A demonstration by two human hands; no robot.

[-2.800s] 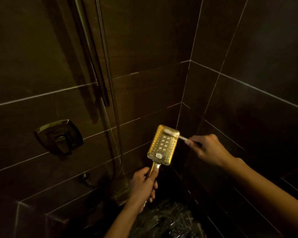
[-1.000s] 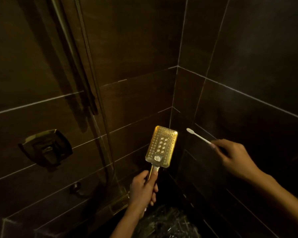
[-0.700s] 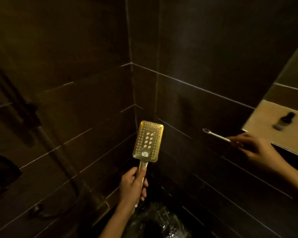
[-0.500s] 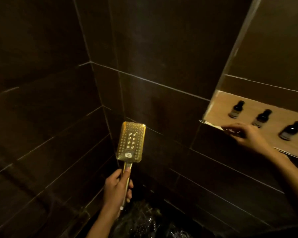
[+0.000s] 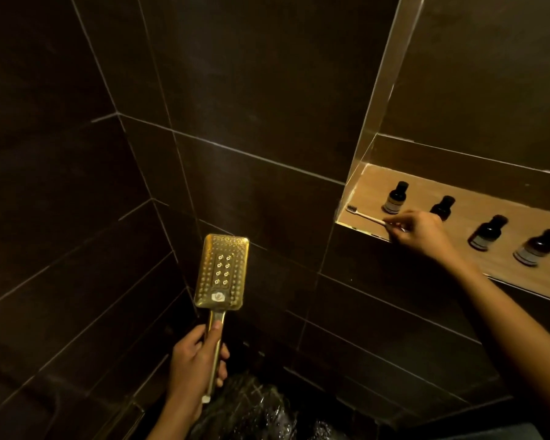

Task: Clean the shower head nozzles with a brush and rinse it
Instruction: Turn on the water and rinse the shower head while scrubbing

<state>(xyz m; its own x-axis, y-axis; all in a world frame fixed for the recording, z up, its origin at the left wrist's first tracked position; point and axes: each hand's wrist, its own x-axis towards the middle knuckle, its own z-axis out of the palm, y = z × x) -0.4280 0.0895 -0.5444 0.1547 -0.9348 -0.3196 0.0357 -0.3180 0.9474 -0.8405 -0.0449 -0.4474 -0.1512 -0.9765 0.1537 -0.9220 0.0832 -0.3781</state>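
A gold rectangular shower head [image 5: 222, 272] stands upright near the wall corner, its nozzle face turned toward me. My left hand [image 5: 194, 366] grips its handle from below, thumb up along the stem. My right hand [image 5: 418, 230] reaches right to the wall niche and pinches the handle of a white toothbrush [image 5: 364, 215]. The brush lies low over the niche's front left corner, its dark bristle head pointing left, well apart from the shower head.
The niche shelf [image 5: 505, 268] is light tan and holds several small dark bottles [image 5: 395, 198] in a row behind my right hand. Dark brown tiled walls [image 5: 251, 90] meet in a corner. A wet, glossy dark floor [image 5: 254, 411] lies below.
The brush left the shower head's nozzles and my right hand carried it right to the niche shelf. My view swung right, so the valve and hose left the frame. The left hand kept its hold.
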